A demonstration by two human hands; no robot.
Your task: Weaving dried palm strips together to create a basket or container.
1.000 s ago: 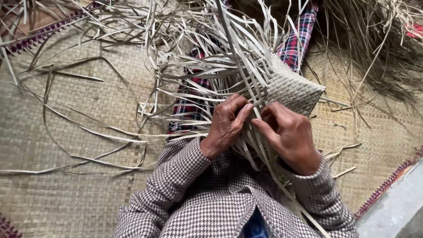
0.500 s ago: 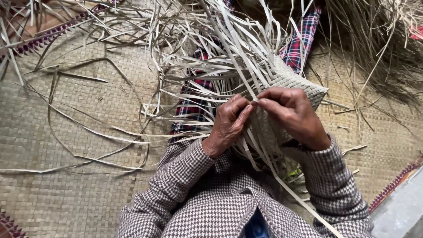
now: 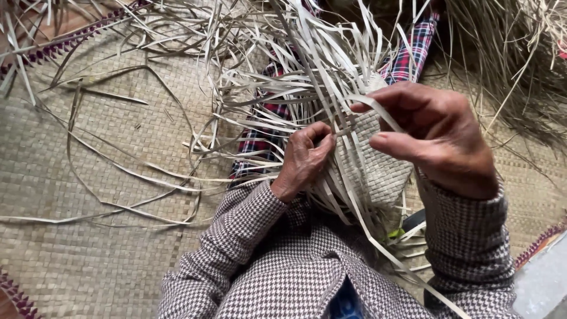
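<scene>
Since half a second ago the right hand (image 3: 440, 139) has lifted away from the left and drawn one pale strip (image 3: 378, 109) up with it. At far left, loose strips (image 3: 106, 159) lie scattered on the woven floor mat (image 3: 88, 260). The left hand (image 3: 304, 159) presses its curled fingers together against the weave's edge. The half-woven piece (image 3: 369, 165) rests in the person's lap, long axis running from near the body up and away — a small panel is plaited, most strands (image 3: 295, 77) fan out unwoven. The right fingers pinch the strip.
</scene>
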